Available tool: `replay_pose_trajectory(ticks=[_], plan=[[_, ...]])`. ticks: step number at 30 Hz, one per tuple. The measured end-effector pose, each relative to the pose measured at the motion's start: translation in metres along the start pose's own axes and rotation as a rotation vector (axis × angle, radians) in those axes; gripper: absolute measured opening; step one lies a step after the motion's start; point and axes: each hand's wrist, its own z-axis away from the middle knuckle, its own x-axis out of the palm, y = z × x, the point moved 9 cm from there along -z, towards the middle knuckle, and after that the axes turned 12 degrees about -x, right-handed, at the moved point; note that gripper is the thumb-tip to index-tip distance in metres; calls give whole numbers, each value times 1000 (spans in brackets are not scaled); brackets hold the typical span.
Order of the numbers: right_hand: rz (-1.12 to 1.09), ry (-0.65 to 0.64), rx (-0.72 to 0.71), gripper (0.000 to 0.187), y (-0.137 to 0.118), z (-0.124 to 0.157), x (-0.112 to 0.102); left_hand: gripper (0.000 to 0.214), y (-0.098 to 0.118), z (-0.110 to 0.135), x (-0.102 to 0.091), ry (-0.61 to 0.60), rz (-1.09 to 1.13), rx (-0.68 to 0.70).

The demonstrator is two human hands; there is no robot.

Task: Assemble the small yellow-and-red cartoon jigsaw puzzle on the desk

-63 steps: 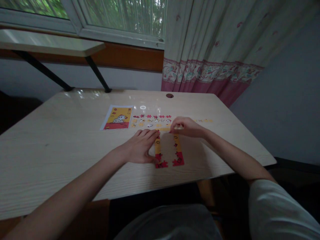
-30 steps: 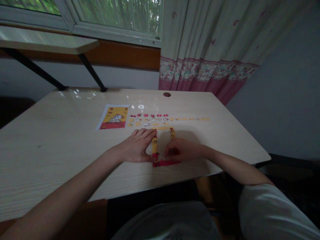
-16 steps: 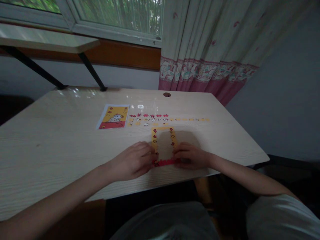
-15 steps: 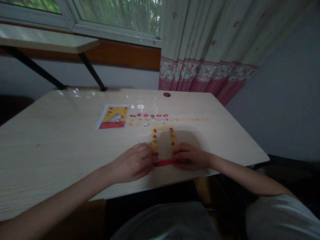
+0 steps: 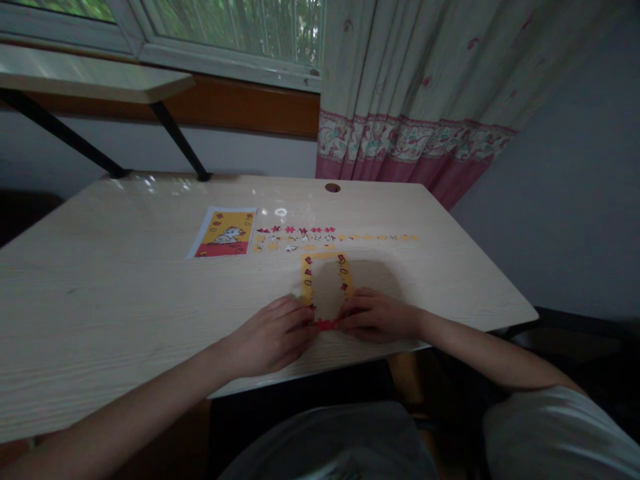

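Observation:
A rectangular border of joined jigsaw puzzle pieces (image 5: 307,272) lies on the table, yellow along the top and sides and red along the bottom, its middle showing bare wood. My left hand (image 5: 273,335) is closed, its fingertips on the lower left corner of this jigsaw puzzle. Opposite it, my right hand (image 5: 377,315) has its bent fingers on the lower right corner. Both corners are covered by my fingers; a short red strip shows between them. Beyond the border, loose puzzle pieces (image 5: 305,238) lie in rows: red ones farthest, then yellow and white ones.
A printed reference picture (image 5: 225,233) of a white animal on yellow and red lies left of the loose pieces. The wooden table (image 5: 125,293) has a round cable hole (image 5: 333,188) at the back. A raised shelf (image 5: 95,77) stands back left; a curtain (image 5: 400,133) hangs behind.
My fingers have shifted inward along the bottom of the puzzle border, covering more of the red strip. The loose pieces and the printed picture stay where they were on the table.

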Motion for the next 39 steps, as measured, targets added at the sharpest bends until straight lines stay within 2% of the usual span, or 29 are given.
replay_pose_trajectory(ticks=[7, 16, 20, 22, 24, 29, 32, 35, 39], plan=[[-24, -32, 19, 23, 1, 1, 2, 23, -4, -1, 5, -40, 1, -45], [-55, 28, 4, 24, 0, -2, -4, 26, -3, -5, 11, -82, -65, -66], [-60, 135, 84, 21, 8, 4, -13, 26, -4, -3, 13, -89, -76, -66], [-7, 228, 156, 19, 14, 11, -21, 25, -4, -3, 14, -85, -78, -58], [66, 267, 155, 16, 13, 15, -23, 25, -2, -3, 14, -82, -76, -50], [179, 112, 2, 15, -4, 13, -8, 25, -1, -3, 13, -68, -77, -61], [184, 64, -12, 16, -7, 10, -4, 25, 0, -3, 12, -51, -66, -48], [160, 68, -19, 17, -8, 7, -6, 23, 0, -2, 13, -62, -50, -42], [69, 54, 30, 18, 4, 7, -12, 25, -5, -2, 10, -110, -5, -74]])
